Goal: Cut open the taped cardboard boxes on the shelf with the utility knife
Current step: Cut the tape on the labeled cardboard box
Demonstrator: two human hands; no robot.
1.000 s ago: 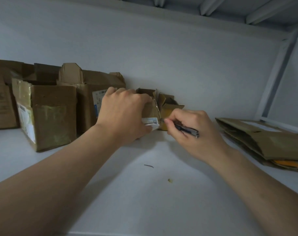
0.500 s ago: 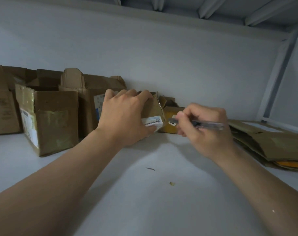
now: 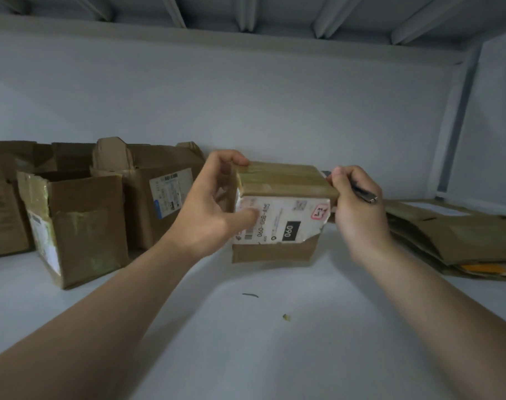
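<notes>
A small taped cardboard box [image 3: 280, 183] with a white shipping label on its front is held up between both hands, above the white shelf [image 3: 246, 342]. My left hand [image 3: 214, 209] grips its left side, thumb on the label and fingers over the top edge. My right hand [image 3: 355, 209] presses against the box's right side while its fingers hold the slim dark utility knife [image 3: 364, 194], whose end sticks out to the right. The blade is hidden behind the hand and box.
Three opened cardboard boxes stand at the left: one in front [image 3: 75, 226], one with a label behind it [image 3: 159, 192], and one at the edge [image 3: 3, 203]. Flattened cardboard [image 3: 459, 235] is stacked at the right. Small scraps [image 3: 286, 316] lie on the shelf.
The small box has been pulled forward, turned and raised, so its label faces me. My right hand moved from in front of the box to its right side with the knife.
</notes>
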